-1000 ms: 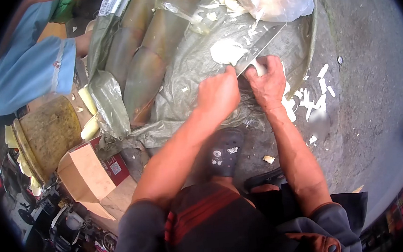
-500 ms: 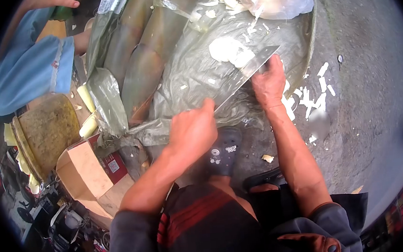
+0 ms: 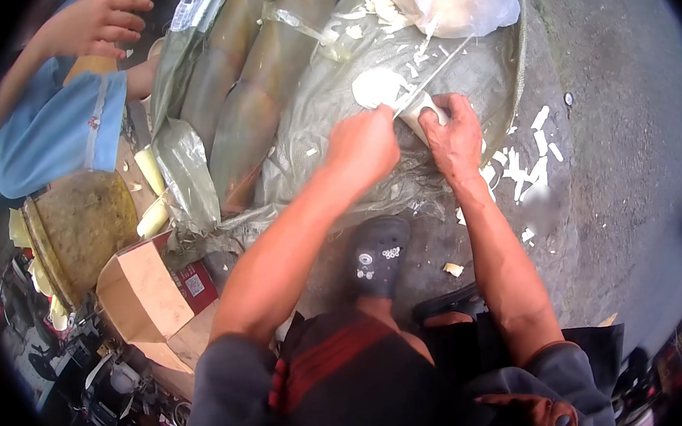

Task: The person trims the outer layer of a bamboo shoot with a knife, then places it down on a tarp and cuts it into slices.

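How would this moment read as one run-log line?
Left grip: long straight metal knife | right grip: pale cylindrical piece | beneath: grey-green woven plastic sheet, strewn with small pale scraps

Pavement (image 3: 621, 111) is leaving passage right of the woven sheet (image 3: 318, 131); a knife (image 3: 434, 75) and plastic bag (image 3: 465, 3) are blocking ahead, thick stalks (image 3: 249, 112) leftward.

The person wears short dark grey sleeves (image 3: 231, 394), ending about the elbows. Dark cloth (image 3: 356, 408) covers the knee; red stripes (image 3: 328, 352) cross it. Farther off, a dark round-toed clog (image 3: 380, 246) bears pale charms (image 3: 364, 265). Right of it: second dark shoe (image 3: 448, 304), partly hidden. Near right: reddish-brown patch (image 3: 533, 410), dark round snap (image 3: 564, 420).
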Demonstrator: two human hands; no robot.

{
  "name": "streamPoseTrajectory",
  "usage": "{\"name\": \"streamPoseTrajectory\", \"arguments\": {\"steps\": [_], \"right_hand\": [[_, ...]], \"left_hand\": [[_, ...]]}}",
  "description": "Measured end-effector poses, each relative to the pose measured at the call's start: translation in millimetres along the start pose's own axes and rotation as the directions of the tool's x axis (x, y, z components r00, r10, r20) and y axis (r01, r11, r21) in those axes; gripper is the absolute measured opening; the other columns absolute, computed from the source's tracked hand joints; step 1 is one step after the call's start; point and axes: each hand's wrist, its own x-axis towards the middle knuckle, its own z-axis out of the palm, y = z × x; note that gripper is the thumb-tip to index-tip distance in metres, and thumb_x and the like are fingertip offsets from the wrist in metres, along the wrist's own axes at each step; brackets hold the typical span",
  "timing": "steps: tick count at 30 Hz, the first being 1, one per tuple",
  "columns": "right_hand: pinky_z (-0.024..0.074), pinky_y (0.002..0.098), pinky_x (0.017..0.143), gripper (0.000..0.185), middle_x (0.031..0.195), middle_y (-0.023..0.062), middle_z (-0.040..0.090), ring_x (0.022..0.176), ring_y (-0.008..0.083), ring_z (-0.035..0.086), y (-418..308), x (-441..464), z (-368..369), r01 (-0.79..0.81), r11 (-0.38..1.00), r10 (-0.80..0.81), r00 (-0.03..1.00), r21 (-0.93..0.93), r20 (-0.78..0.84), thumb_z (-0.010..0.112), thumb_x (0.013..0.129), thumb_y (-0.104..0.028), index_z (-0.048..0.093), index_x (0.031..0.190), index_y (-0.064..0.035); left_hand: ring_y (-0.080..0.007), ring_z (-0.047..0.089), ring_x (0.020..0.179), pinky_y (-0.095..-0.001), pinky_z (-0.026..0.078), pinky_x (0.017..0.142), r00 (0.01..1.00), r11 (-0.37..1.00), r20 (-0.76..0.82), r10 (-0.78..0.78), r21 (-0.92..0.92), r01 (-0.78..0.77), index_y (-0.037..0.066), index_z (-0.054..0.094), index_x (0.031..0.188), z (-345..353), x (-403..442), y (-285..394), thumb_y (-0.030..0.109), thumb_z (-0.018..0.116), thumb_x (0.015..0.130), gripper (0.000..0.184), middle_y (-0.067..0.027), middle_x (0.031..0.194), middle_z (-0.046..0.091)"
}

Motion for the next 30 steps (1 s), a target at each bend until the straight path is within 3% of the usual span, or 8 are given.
{"name": "streamPoseTrajectory", "arguments": {"steps": [6,12,15,21,24,28,30], "right_hand": [[0.0465,0.0438,0.084,0.031,0.095,0.0130,0.061,0.095,0.0351,0.058,4.6,-1.0,7.3,-0.025,0.996,0.030,0.998,0.087,-0.050,0.074,0.077,-0.025,0.062,0.094,-0.0023],[0.0468,0.0440,0.083,0.031,0.093,0.0125,0.061,0.093,0.0350,0.058,10.5,-0.5,10.2,0.014,0.999,-0.013,0.999,0.030,-0.045,0.075,0.077,-0.025,0.060,0.093,-0.0035],[0.0472,0.0439,0.083,0.030,0.094,0.0130,0.061,0.094,0.0351,0.058,6.8,-2.1,7.4,0.045,0.999,-0.045,0.997,-0.016,-0.056,0.074,0.077,-0.024,0.061,0.094,-0.0034],[0.0476,0.0433,0.084,0.028,0.095,0.0141,0.061,0.095,0.0350,0.058,2.8,-2.7,5.2,0.041,0.999,-0.042,0.996,-0.014,-0.081,0.071,0.076,-0.023,0.063,0.092,-0.0026],[0.0476,0.0428,0.085,0.027,0.095,0.0142,0.062,0.095,0.0349,0.058,5.3,-3.0,9.4,0.051,0.999,-0.050,0.995,0.011,-0.091,0.071,0.076,-0.023,0.063,0.092,-0.0024],[0.0473,0.0428,0.085,0.026,0.096,0.0144,0.062,0.095,0.0352,0.058,3.7,-4.8,4.9,-0.027,1.000,0.028,0.997,0.006,-0.067,0.070,0.077,-0.023,0.063,0.093,-0.0027],[0.0470,0.0435,0.084,0.026,0.096,0.0141,0.062,0.095,0.0352,0.058,7.6,-2.9,9.5,0.006,1.000,-0.004,0.996,0.022,-0.088,0.071,0.077,-0.022,0.061,0.091,-0.0025]], "left_hand": [[-0.0472,0.065,0.069,-0.0582,0.049,0.067,0.994,0.998,0.105,-0.043,0.049,0.038,0.000,0.054,0.095,-33.8,-71.4,12.9,0.006,0.056,0.085,0.012,-0.0242,0.072,0.066],[-0.0463,0.065,0.066,-0.0580,0.049,0.066,0.983,0.994,0.158,-0.095,0.065,0.086,-0.001,0.054,0.097,-25.6,-76.3,6.0,0.004,0.056,0.083,0.015,-0.0240,0.070,0.066],[-0.0466,0.065,0.065,-0.0583,0.050,0.067,0.985,0.992,0.128,-0.114,0.068,0.106,-0.002,0.055,0.096,-15.1,-51.4,15.3,0.002,0.054,0.083,0.014,-0.0239,0.070,0.067],[-0.0442,0.068,0.066,-0.0543,0.054,0.063,0.997,0.995,-0.055,0.051,0.086,-0.046,-0.004,0.059,0.092,10.9,9.0,5.0,0.001,0.054,0.080,0.014,-0.0244,0.070,0.067],[-0.0473,0.065,0.069,-0.0569,0.051,0.068,0.999,0.998,-0.034,0.041,0.039,-0.039,-0.002,0.057,0.095,4.3,0.1,-4.3,0.003,0.053,0.083,0.014,-0.0256,0.074,0.067],[-0.0468,0.065,0.069,-0.0566,0.050,0.068,0.995,0.996,0.093,-0.046,0.081,0.039,-0.001,0.056,0.095,-25.3,-55.4,10.6,0.005,0.056,0.084,0.012,-0.0247,0.072,0.066],[-0.0469,0.064,0.068,-0.0564,0.050,0.066,0.992,0.994,0.115,-0.056,0.104,0.044,0.000,0.054,0.095,-29.4,-72.5,9.2,0.005,0.057,0.084,0.012,-0.0242,0.071,0.066]]}}
